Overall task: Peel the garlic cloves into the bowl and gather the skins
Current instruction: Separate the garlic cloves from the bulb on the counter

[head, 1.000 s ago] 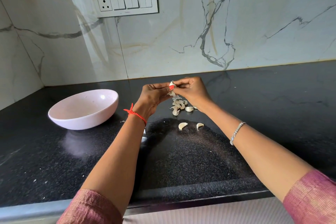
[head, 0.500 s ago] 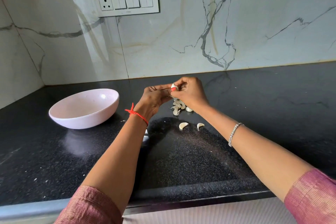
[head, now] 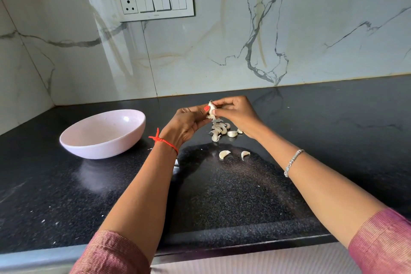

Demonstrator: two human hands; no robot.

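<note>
Above the black counter, my left hand (head: 189, 121) and my right hand (head: 238, 113) together pinch one garlic clove (head: 211, 109) with papery skin still on it. Just below the hands lies a small pile of unpeeled cloves (head: 220, 129) on the counter. Two more cloves (head: 224, 154) (head: 245, 154) lie apart, nearer to me. A pale pink bowl (head: 73, 140) stands to the left of my left hand, and I see nothing inside it.
The black granite counter (head: 233, 196) runs to a marble wall at the back and left. A white switch panel (head: 155, 3) sits on the wall. Tiny skin flecks (head: 43, 221) dot the counter near its front left edge.
Both hands stay at the same spot over the pile. The fingers have shifted slightly on the clove, and a strip of skin that hung below the clove is gone.
</note>
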